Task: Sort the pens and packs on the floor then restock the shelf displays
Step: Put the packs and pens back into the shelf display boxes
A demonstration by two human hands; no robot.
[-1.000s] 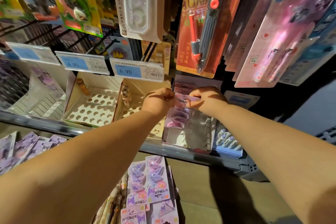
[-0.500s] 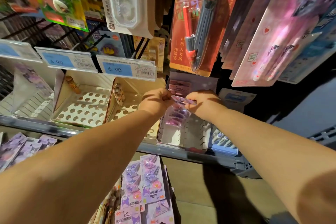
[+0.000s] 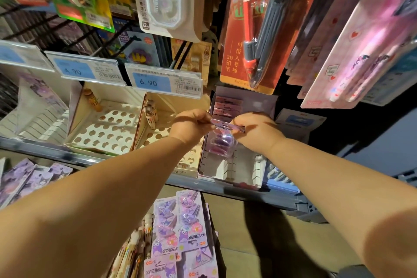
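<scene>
My left hand [image 3: 190,125] and my right hand [image 3: 255,130] both pinch the top edge of one purple clip pack [image 3: 222,140], holding it upright above a white slotted display box [image 3: 232,167] on the shelf. More packs of the same kind stand at the back of that box [image 3: 225,106]. Below, on the floor, lie several purple clip packs [image 3: 180,228] and a bundle of pens [image 3: 135,248]. Further purple packs [image 3: 29,178] lie at the lower left.
Two cardboard pen trays with round holes [image 3: 106,128] stand left of the box, each holding a single pen. Price tags [image 3: 162,82] front the rail above. Hanging blister packs [image 3: 255,25] crowd the space overhead. The metal shelf edge [image 3: 225,187] runs below my hands.
The view has shifted slightly. Both hands stay on the pack's top edge over the slotted box, and the pack has sunk a little.
</scene>
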